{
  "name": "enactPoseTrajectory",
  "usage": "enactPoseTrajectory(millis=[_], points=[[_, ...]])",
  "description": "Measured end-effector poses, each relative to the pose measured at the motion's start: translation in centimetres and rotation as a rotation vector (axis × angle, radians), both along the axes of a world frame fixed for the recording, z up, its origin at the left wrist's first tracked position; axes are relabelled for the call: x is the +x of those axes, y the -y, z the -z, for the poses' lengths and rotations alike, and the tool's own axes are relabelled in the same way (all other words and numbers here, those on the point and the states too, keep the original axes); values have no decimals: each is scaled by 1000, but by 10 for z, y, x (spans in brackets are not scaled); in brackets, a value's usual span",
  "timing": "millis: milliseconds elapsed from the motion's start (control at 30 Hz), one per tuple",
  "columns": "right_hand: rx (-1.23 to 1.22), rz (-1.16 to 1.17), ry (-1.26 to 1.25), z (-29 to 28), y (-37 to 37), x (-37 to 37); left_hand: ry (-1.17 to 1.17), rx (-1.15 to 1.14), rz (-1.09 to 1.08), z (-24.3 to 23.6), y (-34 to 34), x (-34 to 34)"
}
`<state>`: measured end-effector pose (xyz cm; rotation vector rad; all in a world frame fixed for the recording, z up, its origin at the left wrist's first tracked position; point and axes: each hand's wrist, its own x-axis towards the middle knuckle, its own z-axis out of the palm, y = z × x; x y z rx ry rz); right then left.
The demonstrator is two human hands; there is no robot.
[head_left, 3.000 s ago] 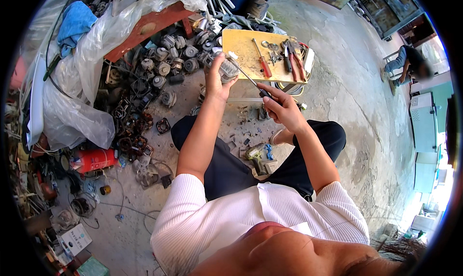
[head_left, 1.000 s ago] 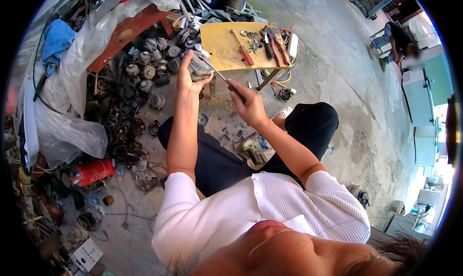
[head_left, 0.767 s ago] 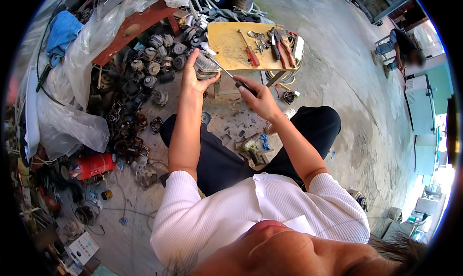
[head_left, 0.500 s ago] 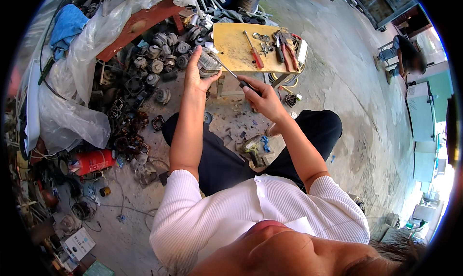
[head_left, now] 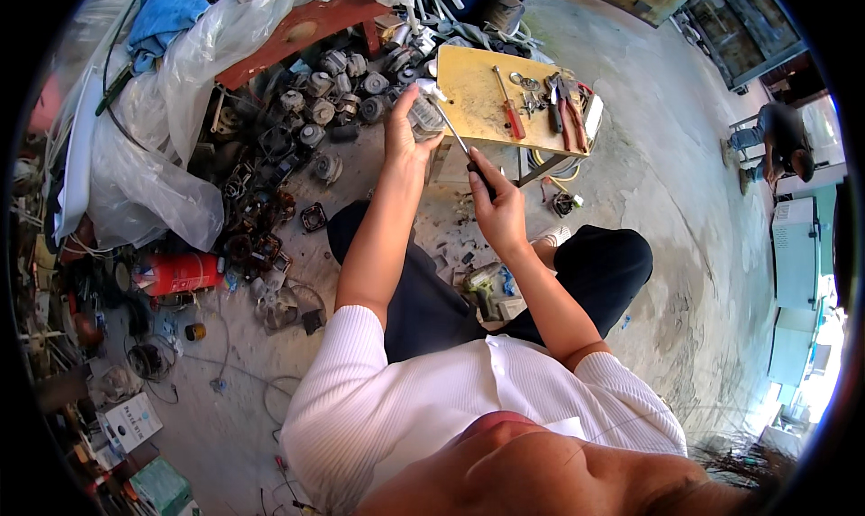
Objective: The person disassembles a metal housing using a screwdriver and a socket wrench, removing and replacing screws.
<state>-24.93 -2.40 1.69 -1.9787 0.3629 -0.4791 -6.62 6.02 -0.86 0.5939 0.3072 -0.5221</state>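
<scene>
My left hand [head_left: 405, 139] holds up a grey, ribbed, motor-like part [head_left: 425, 119] beside the near left corner of the yellow table. A small white piece [head_left: 430, 90] shows at the part's top end. Fingers and thumb wrap the part from left and below. In my right hand [head_left: 501, 208] is a screwdriver [head_left: 457, 135] with a dark handle, slanting up and left. Its tip meets the part near the white piece; the exact contact point is too small to make out.
On the yellow table [head_left: 468, 74] lie a red-handled screwdriver [head_left: 512, 110], metal rings and red-handled pliers [head_left: 569, 119]. Many used motors [head_left: 322, 110] heap on the floor at left, near a red cylinder [head_left: 185, 273]. A green power drill [head_left: 484, 286] lies between my legs. Another person [head_left: 777, 146] sits far right.
My right hand has come nearer to me and leftward relative to the part, and the screwdriver stands steeper. The whole view has shifted, moving the scene right. My left hand still grips the part.
</scene>
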Motion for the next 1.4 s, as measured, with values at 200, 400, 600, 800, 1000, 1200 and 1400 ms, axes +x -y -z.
enactPoseTrajectory(millis=[200, 400, 600, 800, 1000, 1200, 1400], points=[[79, 19, -36, 4, -3, -4, 76, 106, 60, -5, 4, 2], [103, 12, 20, -2, 29, -5, 220, 178, 184, -15, 16, -4], [248, 16, -44, 9, 60, -7, 627, 411, 111, -12, 42, -15], [362, 67, -62, 16, 72, -9, 733, 443, 121, 1, 70, -15], [317, 114, -41, 24, 97, -2, 906, 375, 138, 3, 91, 3], [305, 108, -105, 26, 113, -9, 1051, 505, 142, 22, 93, 10], [330, 55, -70, 22, 105, -21, 1229, 803, 191, 19, 67, 6]])
